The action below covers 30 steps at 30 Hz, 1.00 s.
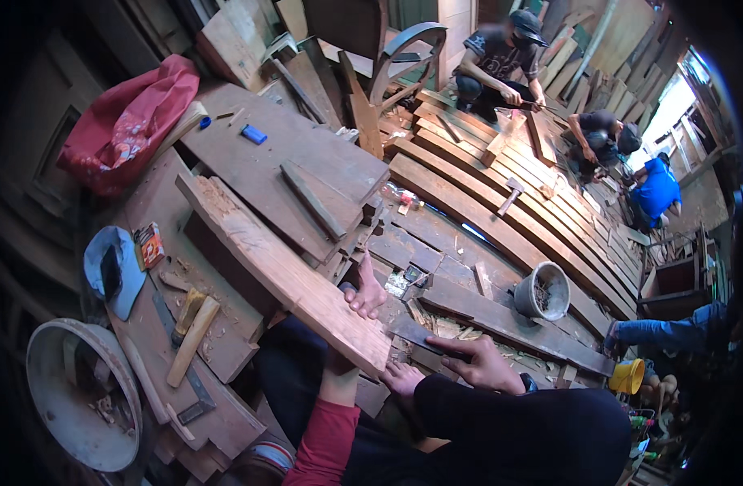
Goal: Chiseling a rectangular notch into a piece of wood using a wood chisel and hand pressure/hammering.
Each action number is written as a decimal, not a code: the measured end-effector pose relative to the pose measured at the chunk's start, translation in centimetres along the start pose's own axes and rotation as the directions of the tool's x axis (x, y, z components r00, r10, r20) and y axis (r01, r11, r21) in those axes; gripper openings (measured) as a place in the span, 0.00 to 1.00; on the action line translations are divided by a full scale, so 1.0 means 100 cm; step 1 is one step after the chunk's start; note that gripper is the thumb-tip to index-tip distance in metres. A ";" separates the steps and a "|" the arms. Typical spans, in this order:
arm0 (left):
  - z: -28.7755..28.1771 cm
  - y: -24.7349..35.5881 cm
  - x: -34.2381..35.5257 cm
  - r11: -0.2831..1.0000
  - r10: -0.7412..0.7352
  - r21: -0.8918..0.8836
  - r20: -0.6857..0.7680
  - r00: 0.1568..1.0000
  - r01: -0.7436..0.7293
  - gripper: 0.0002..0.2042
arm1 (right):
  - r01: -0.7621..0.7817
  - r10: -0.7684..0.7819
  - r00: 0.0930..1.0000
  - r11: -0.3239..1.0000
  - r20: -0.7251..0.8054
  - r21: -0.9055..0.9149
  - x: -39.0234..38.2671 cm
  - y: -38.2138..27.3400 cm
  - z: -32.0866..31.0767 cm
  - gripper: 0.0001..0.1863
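Note:
A long pale wooden board (282,267) lies slantwise in front of me, its near end by my foot (402,378). My left hand (367,293), its red-sleeved forearm passing beneath the board, is closed around the far edge, with fingers curled on top and one digit pointing up. To the right of the board's near end, my right hand (489,364) is closed on a flat dark blade-like tool (414,330), index finger stretched along it. My dark-clad knee hides part of the right wrist. The tool's handle cannot be made out.
Left: a mallet (195,340), metal square (200,397), pale cap (116,271), round tub (43,397) and red cloth bag (128,121). Ahead: a low bench (282,154). Right: stacked planks (501,206), a hammer (511,196), a bucket (542,293) and people working (501,61).

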<state>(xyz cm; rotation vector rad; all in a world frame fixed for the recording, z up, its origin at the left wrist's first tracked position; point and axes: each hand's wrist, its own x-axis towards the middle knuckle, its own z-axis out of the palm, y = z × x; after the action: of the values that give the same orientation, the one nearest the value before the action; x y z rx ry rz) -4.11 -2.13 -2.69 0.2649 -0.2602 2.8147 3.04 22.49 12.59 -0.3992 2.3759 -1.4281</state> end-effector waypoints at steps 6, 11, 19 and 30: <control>0.024 0.025 0.009 0.996 0.009 -0.086 -0.024 1.000 -0.011 0.07 | -0.223 0.225 0.964 0.974 0.142 -0.025 0.008 -0.032 -0.002 0.24; 0.013 0.017 0.014 1.000 0.025 0.008 0.045 0.999 -0.025 0.14 | -0.111 0.112 0.993 0.993 0.021 -0.051 0.002 -0.019 0.010 0.23; 0.005 0.027 0.012 0.993 0.113 0.048 -0.021 0.993 -0.112 0.15 | -0.294 0.293 0.953 0.956 0.074 0.000 0.009 -0.039 0.016 0.23; 0.051 0.035 0.025 0.992 0.058 -0.106 -0.039 0.998 -0.062 0.11 | -0.219 0.221 0.974 0.975 0.053 -0.043 0.010 -0.029 0.019 0.22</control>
<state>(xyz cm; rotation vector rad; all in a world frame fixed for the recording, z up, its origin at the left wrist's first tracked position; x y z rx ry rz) -6.77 -5.80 2.23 0.1854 -0.4164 2.8499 3.17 19.29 14.19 -0.1754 2.3207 -1.2577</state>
